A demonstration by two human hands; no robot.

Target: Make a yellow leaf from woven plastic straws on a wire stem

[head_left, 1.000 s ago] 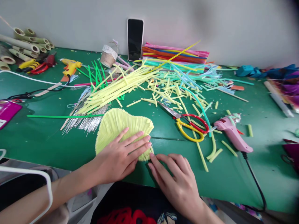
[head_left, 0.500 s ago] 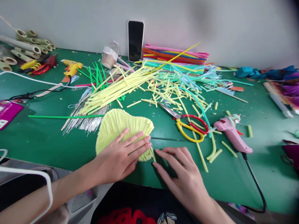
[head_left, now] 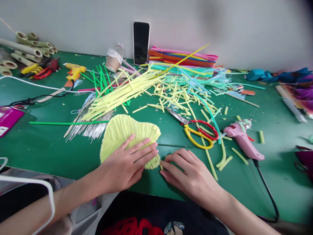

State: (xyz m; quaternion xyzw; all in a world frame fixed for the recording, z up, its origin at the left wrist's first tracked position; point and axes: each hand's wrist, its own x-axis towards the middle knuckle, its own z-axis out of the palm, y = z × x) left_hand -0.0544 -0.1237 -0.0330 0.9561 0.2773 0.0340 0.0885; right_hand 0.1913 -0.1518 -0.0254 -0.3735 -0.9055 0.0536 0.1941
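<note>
A pale yellow petal-like piece [head_left: 132, 125], made of pipe cleaners laid side by side, lies flat on the green table. My left hand [head_left: 122, 163] rests palm down across it, fingers stretched out and pressing on its right part. Beside its lower right edge, my right hand [head_left: 188, 169] pinches a short yellow pipe cleaner piece [head_left: 161, 166] between thumb and fingertips; most of that piece is hidden. A thin dark green wire [head_left: 174, 145] sticks out from the right edge of the petal-like piece, just above my right hand.
Scissors [head_left: 199, 133] and a pink glue gun [head_left: 244, 140] lie to the right. Behind are a heap of yellow pipe cleaners [head_left: 122, 93], silver wires [head_left: 90, 127], cut scraps [head_left: 176, 94] and a propped phone [head_left: 141, 42]. A yellow glue gun [head_left: 73, 71] lies back left.
My right hand has turned slightly, its fingers curling closer together around the short yellow piece at the edge. The left hand stays in place.
</note>
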